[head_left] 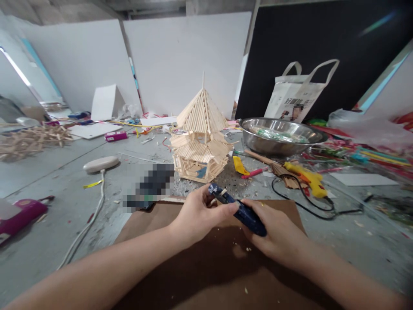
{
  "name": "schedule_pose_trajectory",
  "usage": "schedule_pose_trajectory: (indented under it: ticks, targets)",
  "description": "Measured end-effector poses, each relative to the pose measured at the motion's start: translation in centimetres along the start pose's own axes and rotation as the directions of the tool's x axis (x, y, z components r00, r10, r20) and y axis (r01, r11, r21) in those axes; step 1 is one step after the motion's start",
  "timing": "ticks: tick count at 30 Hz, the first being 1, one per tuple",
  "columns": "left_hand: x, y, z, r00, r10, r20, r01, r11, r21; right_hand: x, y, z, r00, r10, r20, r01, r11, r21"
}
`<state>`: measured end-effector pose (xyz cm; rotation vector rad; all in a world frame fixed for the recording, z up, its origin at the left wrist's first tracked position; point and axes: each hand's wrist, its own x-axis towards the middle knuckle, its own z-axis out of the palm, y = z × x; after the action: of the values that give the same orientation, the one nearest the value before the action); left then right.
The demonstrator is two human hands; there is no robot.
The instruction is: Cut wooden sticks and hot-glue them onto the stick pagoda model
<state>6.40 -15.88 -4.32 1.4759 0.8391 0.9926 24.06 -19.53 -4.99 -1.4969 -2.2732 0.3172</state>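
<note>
Holding a dark-blue plier-like tool above a brown board
The right hand is clasping its handles — the left hand is grasping its head end — near the wooden-stick pagoda.

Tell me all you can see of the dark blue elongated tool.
The dark blue elongated tool has an opening near its far end and whitish marks at the tip; its material is unclear. A small pale piece shows by the opening. The tool slants from upper left to lower right in view, above the brown sheet. The left hand holds its far part, the right hand its near end.
</note>
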Motion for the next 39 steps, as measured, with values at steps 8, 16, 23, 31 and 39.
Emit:
schedule_pose_trajectory:
  ticks: [8,16,23,31,39]
  targets:
    - [-0.1,0.4,-0.4,0.999,0.032,0.004,-0.032,0.999,-0.016,-0.2,0.0,-0.6,0.986,0.118,0.12,-0.131,0.986,0.103]
    - [0.5,0.1,-1.1,0.999,0.03,-0.014,-0.03,0.998,-0.052,0.1,0.1,0.0,0.987,0.157,0.043,-0.161,0.978,0.133]
    - [0.5,-1.2,-1.7,0.972,0.153,-0.176,-0.078,0.925,0.372,0.1,0.4,0.1,0.97,0.244,0.022,-0.244,0.969,0.035]
    - [0.5,-1.1,-2.0,0.975,0.208,-0.078,-0.144,0.858,0.493,0.0,0.5,0.3,0.979,0.205,0.017,-0.205,0.978,0.042]
    - [1.2,-1.6,-2.1,0.99,0.129,-0.062,-0.082,0.867,0.492,0.5,0.5,-0.3,0.962,0.257,0.087,-0.264,0.962,0.072]
